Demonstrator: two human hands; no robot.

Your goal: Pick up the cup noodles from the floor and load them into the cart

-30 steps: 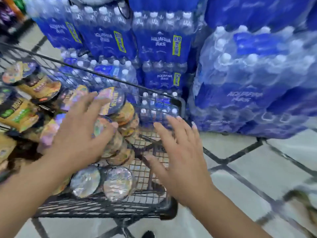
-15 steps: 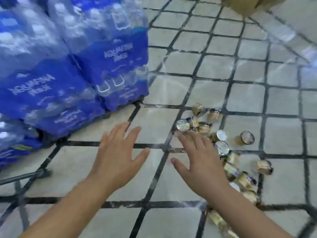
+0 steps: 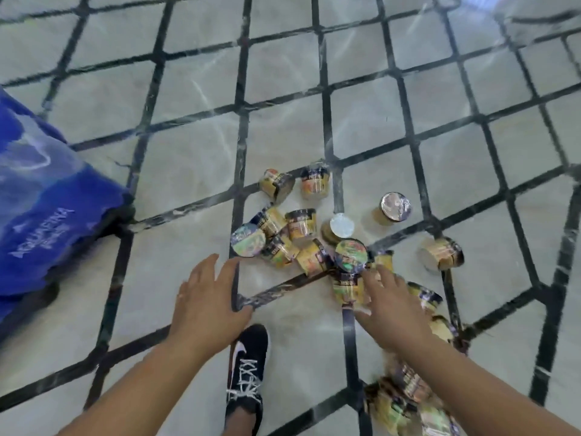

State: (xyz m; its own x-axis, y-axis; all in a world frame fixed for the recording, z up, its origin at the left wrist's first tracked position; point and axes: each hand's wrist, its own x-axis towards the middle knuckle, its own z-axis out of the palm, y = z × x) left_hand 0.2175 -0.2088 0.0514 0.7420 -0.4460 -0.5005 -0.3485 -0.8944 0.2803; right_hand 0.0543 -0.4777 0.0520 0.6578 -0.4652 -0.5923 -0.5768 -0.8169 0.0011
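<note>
Several yellow cup noodles lie scattered on the tiled floor, some on their sides, some showing foil lids. One cup stands a little apart to the right, another lies further right. More cups are blurred beneath my right forearm. My left hand hovers with fingers spread, just left of the pile, holding nothing. With fingers extended, my right hand reaches over the near cups; its fingertips are at a lidded cup. The cart is out of view.
A blue pack of water bottles sits at the left edge. My foot in a black shoe stands between my arms. The floor has pale tiles with dark grout lines.
My view swung from the cart, past the water packs, down to the floor. Both hands left the cart empty and now reach toward the pile of cups, which looks nearer.
</note>
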